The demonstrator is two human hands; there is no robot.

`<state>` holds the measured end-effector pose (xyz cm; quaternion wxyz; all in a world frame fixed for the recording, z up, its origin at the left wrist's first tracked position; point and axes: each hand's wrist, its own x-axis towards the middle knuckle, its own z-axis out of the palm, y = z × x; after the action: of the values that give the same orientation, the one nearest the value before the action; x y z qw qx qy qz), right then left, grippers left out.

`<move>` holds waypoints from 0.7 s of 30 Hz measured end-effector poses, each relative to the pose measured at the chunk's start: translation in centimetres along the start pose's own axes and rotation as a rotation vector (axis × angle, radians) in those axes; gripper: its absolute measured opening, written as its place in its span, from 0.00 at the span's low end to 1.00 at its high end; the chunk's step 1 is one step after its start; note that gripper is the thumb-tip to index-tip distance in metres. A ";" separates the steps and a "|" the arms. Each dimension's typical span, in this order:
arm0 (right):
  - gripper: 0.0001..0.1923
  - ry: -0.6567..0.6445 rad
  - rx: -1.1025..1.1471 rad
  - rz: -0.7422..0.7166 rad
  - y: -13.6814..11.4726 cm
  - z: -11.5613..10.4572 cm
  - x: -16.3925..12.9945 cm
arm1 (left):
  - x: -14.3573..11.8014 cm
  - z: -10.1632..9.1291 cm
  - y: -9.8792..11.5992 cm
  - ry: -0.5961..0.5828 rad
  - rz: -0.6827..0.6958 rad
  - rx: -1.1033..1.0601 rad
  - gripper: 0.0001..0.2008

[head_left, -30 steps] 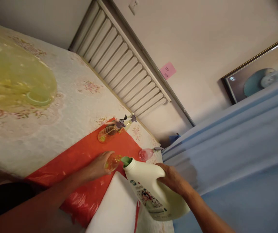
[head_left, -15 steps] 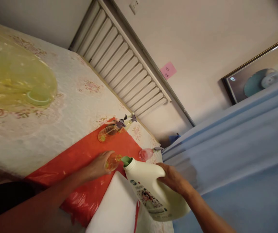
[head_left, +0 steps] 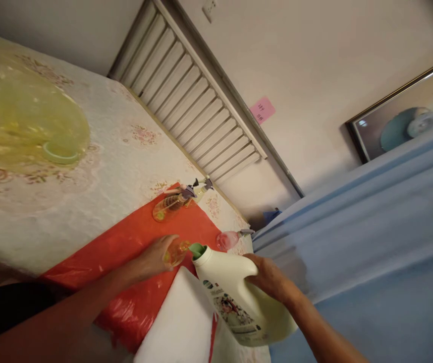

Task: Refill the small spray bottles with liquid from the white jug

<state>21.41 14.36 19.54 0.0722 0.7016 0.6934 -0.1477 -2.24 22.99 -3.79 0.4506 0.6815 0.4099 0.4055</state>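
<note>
My right hand (head_left: 267, 277) grips the handle of a large cream detergent jug (head_left: 235, 297), tilted so its green spout (head_left: 197, 250) points at a small orange bottle (head_left: 176, 251). My left hand (head_left: 152, 259) holds that small bottle upright on a red plastic sheet (head_left: 125, 252). The spout sits right beside the bottle's mouth. No stream of liquid can be made out.
Two spray bottles (head_left: 174, 201) lie at the far end of the red sheet, and a pink spray bottle (head_left: 229, 238) lies past the jug. A yellow translucent cover (head_left: 19, 126) rests on the floral tablecloth (head_left: 118, 151). A white box (head_left: 180, 322) is near me. Blue fabric (head_left: 353, 242) hangs on the right.
</note>
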 end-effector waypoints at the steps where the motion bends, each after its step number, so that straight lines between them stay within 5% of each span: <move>1: 0.14 -0.001 0.001 0.000 0.0 0.0 0.0 | 0.0 0.1 -0.1 0.000 0.001 0.000 0.36; 21: 0.15 0.006 -0.020 -0.014 0.4 0.1 0.1 | 0.2 0.5 -1.3 0.003 0.028 0.012 0.37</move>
<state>21.80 14.43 19.33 0.0762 0.6964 0.7000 -0.1389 -1.92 23.35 -5.13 0.4401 0.6892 0.4036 0.4104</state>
